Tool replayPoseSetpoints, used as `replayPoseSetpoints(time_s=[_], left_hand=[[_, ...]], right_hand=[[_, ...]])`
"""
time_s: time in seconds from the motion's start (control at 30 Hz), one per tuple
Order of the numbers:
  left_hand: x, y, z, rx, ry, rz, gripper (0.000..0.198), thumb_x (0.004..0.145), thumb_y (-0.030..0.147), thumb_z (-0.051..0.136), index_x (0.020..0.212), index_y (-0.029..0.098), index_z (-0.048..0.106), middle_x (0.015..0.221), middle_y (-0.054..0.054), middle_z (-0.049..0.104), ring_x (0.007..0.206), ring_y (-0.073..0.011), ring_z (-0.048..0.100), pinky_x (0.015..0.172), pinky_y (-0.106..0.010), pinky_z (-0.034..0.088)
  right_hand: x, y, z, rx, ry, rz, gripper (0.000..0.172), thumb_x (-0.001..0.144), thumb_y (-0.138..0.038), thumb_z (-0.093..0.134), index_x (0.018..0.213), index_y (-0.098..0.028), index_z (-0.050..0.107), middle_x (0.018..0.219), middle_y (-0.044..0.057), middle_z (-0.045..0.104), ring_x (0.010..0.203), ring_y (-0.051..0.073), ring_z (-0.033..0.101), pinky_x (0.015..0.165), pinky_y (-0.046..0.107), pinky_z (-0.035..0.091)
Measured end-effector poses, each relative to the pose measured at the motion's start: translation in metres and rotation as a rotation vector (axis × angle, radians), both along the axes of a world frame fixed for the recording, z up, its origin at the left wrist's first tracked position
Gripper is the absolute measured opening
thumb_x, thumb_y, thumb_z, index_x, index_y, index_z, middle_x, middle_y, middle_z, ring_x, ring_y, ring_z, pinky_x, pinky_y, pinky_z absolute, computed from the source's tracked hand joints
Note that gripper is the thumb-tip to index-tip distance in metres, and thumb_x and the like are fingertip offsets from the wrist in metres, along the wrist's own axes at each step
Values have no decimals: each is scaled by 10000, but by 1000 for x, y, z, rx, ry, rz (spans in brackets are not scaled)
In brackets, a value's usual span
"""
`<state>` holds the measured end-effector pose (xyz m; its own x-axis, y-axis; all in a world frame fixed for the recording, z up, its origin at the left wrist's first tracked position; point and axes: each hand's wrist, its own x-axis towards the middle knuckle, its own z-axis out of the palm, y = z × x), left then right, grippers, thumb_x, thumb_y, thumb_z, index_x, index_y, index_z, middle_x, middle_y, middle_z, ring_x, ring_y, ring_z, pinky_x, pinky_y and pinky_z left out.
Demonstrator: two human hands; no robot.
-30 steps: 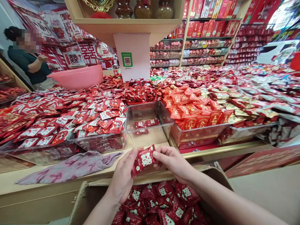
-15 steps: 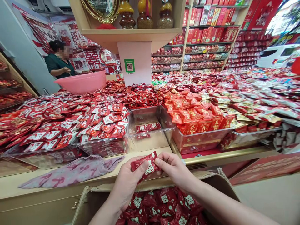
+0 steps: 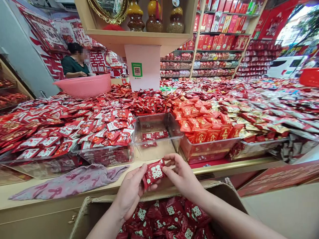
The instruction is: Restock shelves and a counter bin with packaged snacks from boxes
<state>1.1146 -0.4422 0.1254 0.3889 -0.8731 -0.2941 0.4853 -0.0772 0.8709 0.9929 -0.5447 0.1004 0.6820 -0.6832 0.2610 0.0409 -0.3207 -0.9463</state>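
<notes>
A dark red candy packet [image 3: 154,173] with white double-happiness lettering is held level above the cardboard box, its printed face toward me. My left hand [image 3: 133,189] grips its left end, with the thumb on the edge and the fingers beneath. At the right end, my right hand [image 3: 180,176] pinches the packet's edge between thumb and fingers. Matching packets [image 3: 171,215] fill the cardboard box [image 3: 86,212] below my wrists. Just beyond the hands, a clear plastic bin [image 3: 159,146] has a few similar packets lying at its bottom.
Bins of white-and-red packets [image 3: 109,132] and orange-red packets [image 3: 211,129] flank the clear bin. A pink patterned cloth [image 3: 72,182] lies on the counter's left edge. Behind stand a pink basin [image 3: 84,87], a QR-code sign [image 3: 143,71] and a person [image 3: 74,63].
The packet has been turned so its lettering faces me more fully. My left thumb has shifted off its front to the left edge, and my right fingers have opened slightly.
</notes>
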Motion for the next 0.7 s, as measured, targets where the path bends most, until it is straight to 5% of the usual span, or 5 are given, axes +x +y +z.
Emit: replayPoseSetpoints(time_s=[0.1, 0.2, 0.4, 0.57, 0.7], left_hand=[[-2, -3, 1, -2, 0, -4, 231, 743, 333, 578, 884, 168, 658, 813, -56, 701, 711, -177, 632, 550, -252, 495], [-4, -4, 3, 24, -8, -27, 247, 719, 347, 596, 873, 163, 652, 789, -55, 699, 726, -192, 630, 522, -250, 486], [-2, -1, 1, -8, 15, 30, 342, 746, 458, 520, 828, 144, 629, 740, -70, 686, 647, -172, 634, 513, -248, 480], [2, 0, -9, 21, -55, 51, 465, 727, 560, 470, 790, 119, 598, 701, -83, 670, 578, -149, 614, 545, -258, 474], [1, -1, -13, 45, -208, -31, 491, 746, 570, 428, 784, 109, 595, 716, -92, 658, 606, -149, 603, 572, -271, 468]], right_hand=[[-6, 3, 13, -702, 78, 40, 208, 782, -297, 522, 964, -199, 509, 1180, 89, 477, 1076, 215, 389, 870, 371, 334], [-6, 3, 28, -1034, 298, 153, 209, 765, -311, 549, 926, -181, 520, 1250, 104, 430, 1095, 247, 361, 874, 406, 286], [5, -5, 63, -1110, 499, 314, 168, 739, -296, 567, 801, -156, 497, 811, 43, 571, 800, 158, 477, 745, 299, 308], [32, -43, 113, -1139, 455, 86, 204, 719, -334, 570, 819, -163, 519, 783, 34, 559, 750, 154, 478, 664, 259, 329], [86, -87, 121, -1191, 799, 43, 270, 659, -319, 604, 849, -134, 552, 808, 76, 582, 812, 209, 507, 668, 279, 357]])
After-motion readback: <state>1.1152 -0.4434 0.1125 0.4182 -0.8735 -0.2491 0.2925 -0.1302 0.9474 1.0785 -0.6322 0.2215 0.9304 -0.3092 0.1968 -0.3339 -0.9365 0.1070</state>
